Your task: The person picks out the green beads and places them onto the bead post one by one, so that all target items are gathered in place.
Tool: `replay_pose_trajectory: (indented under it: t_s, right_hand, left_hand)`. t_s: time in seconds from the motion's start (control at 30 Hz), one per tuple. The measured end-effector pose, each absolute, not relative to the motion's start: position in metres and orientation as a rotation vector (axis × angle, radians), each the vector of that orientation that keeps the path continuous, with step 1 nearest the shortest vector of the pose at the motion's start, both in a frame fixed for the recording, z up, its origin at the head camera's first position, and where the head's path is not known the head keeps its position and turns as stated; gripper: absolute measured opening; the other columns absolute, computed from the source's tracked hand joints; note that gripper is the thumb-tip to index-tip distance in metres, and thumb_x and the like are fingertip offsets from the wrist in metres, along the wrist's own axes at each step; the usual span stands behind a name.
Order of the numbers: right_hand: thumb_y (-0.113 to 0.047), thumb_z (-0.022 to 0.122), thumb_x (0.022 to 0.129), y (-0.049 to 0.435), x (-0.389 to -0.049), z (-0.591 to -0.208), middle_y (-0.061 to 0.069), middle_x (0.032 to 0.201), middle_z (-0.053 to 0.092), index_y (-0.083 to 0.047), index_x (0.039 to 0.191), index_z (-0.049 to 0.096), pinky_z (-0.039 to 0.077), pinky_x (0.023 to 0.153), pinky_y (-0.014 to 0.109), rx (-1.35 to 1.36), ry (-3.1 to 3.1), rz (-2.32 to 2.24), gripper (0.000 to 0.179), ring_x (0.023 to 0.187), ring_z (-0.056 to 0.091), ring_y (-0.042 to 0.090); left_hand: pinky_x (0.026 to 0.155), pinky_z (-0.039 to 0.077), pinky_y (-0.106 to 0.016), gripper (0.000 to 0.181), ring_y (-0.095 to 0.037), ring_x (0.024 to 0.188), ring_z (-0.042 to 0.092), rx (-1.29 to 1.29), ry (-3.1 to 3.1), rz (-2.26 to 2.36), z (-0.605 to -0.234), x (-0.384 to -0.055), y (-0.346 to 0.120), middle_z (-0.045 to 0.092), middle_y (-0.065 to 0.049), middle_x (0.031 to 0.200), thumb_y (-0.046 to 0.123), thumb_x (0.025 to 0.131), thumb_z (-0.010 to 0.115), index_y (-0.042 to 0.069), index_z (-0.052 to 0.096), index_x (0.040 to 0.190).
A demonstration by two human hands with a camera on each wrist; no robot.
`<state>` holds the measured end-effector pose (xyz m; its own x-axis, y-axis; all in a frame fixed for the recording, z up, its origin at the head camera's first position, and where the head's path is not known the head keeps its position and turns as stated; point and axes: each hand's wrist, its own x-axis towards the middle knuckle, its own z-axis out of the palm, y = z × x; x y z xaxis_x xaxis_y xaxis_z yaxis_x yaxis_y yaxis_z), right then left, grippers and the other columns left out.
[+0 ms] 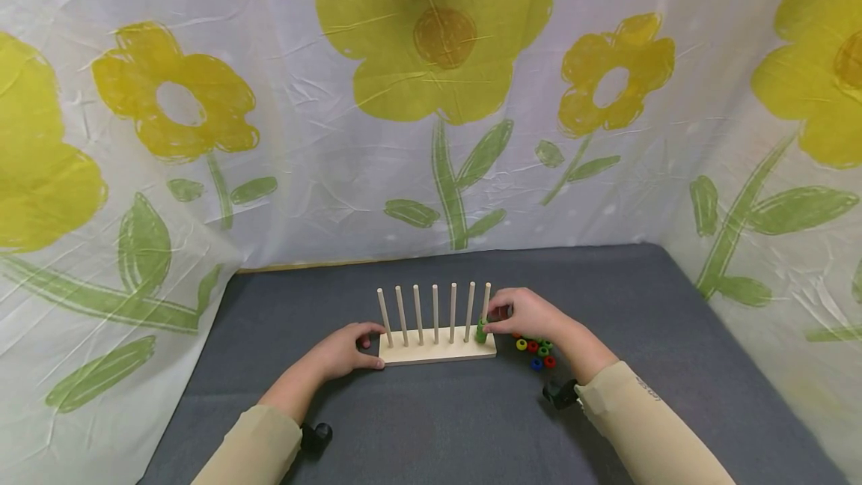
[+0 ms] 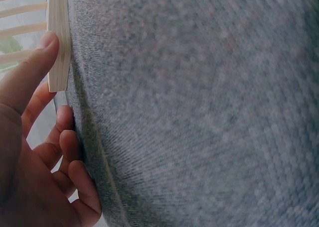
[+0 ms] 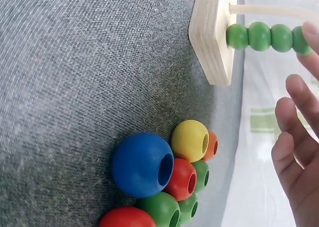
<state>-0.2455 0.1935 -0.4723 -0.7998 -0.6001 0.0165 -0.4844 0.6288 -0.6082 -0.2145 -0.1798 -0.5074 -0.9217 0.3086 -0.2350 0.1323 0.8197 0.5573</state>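
Observation:
A pale wooden peg board [image 1: 438, 352] with several upright pegs stands on the dark cloth. My left hand [image 1: 343, 350] holds its left end; in the left wrist view the thumb [image 2: 49, 43] lies on the board and the index finger is bent behind it, the other fingers curled below. Several green beads [image 3: 259, 36] are stacked on the rightmost peg. At the top of that stack, my right hand [image 1: 528, 313] pinches the uppermost green bead [image 3: 300, 41] between thumb and finger. The remaining fingers of this hand are spread loosely beside the peg.
Loose beads lie right of the board, under the right forearm: a blue bead [image 3: 142, 165], a yellow bead [image 3: 190, 140], an orange bead [image 3: 213, 145], plus red and green ones. A flowered curtain [image 1: 289, 193] hangs behind the grey cloth [image 1: 438, 425] and along both sides.

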Motion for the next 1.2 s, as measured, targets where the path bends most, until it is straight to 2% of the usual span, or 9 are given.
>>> replay_pose_trajectory:
  t_s: [0.67,0.97,1.2]
  right_hand:
    - [-0.036,0.078,0.087,0.201,-0.243,-0.460,-0.009,0.086,0.060,-0.025,0.101,0.075,0.047,0.067,0.032,-0.846,2.640,-0.972,0.017,0.077,0.055,0.013]
    - [-0.034,0.077,0.088,0.221,-0.235,-0.461,-0.009,0.088,0.060,-0.015,0.106,0.076,0.048,0.070,0.032,-0.814,2.628,-0.951,0.026,0.079,0.056,0.015]
    - [-0.031,0.077,0.088,0.252,-0.228,-0.466,-0.011,0.087,0.060,-0.016,0.104,0.076,0.048,0.069,0.030,-0.814,2.659,-0.907,0.022,0.078,0.055,0.010]
  left_hand:
    - [0.072,0.037,-0.039,0.060,-0.017,0.083,0.047,0.331,2.693,0.795,-0.510,-0.215,-0.180,0.051,0.000,0.093,0.035,0.077,0.087,0.022,0.063,0.131]
    - [0.073,0.037,-0.039,0.060,-0.017,0.083,0.047,0.320,2.696,0.795,-0.513,-0.214,-0.181,0.051,0.000,0.093,0.036,0.077,0.086,0.023,0.063,0.131]
    - [0.073,0.038,-0.039,0.061,-0.018,0.083,0.048,0.324,2.699,0.784,-0.510,-0.214,-0.181,0.051,0.000,0.094,0.037,0.077,0.086,0.023,0.062,0.132]
